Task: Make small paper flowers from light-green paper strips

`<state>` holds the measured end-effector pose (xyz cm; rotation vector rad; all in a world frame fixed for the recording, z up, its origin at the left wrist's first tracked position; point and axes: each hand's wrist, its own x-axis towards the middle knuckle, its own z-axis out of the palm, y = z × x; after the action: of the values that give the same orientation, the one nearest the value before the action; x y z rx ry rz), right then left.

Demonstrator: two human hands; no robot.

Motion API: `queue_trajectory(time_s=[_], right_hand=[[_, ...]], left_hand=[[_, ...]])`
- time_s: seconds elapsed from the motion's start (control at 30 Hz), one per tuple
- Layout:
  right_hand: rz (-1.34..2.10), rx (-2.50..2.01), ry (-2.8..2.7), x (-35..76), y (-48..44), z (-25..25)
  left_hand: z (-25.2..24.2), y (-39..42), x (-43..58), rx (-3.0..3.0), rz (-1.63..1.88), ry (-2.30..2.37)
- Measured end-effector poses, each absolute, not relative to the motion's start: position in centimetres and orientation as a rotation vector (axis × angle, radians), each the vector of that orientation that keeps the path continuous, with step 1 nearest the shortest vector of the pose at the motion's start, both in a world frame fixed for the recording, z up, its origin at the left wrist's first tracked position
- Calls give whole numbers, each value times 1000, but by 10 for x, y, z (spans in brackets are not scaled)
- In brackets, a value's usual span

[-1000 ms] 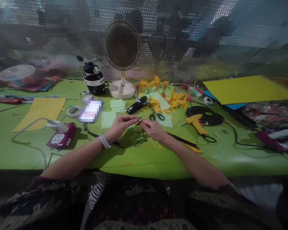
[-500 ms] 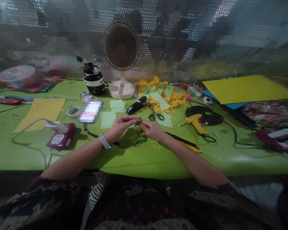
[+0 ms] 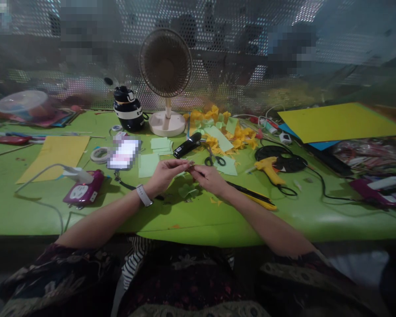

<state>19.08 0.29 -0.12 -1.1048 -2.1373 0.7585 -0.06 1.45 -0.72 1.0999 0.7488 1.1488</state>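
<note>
My left hand [image 3: 167, 175], with a pale watch strap [image 3: 144, 195] on its wrist, is closed in a pinch. Its fingertips meet those of my right hand [image 3: 210, 179], also closed. Something small and brownish sits where the fingertips come together; it is too small to name. Just below the hands, cut green paper pieces [image 3: 188, 191] lie on the table. Scissors with dark handles [image 3: 215, 160] and a black stapler [image 3: 187, 145] rest just beyond the fingers. A yellow and black utility knife [image 3: 252, 196] lies partly behind my right wrist.
A yellow glue gun [image 3: 271, 171] lies at the right, its cable running further right. Yellow paper flowers [image 3: 247, 136] and green paper squares [image 3: 161, 145] lie behind the hands. Further back stand a fan [image 3: 166, 125] and a dark bottle [image 3: 128, 116]. A purple power socket [image 3: 82, 193] sits left.
Almost nothing differs: both hands keep the same place, with only a slight shift of the fingertips. The whole view has drifted a few pixels.
</note>
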Motion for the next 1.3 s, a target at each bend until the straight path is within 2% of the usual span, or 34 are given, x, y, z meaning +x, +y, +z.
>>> queue_trajectory(time_s=[0.47, 0.8, 1.3], right_hand=[[816, -1113, -2099, 187, 0, 4], [673, -1121, -1972, 189, 1, 0], [846, -1038, -1968, 192, 4, -1]], left_hand=[[-4, 13, 1, 1053, 1217, 769], [-6, 20, 0, 1005, 1353, 808], [-9, 20, -2, 976, 1289, 692]])
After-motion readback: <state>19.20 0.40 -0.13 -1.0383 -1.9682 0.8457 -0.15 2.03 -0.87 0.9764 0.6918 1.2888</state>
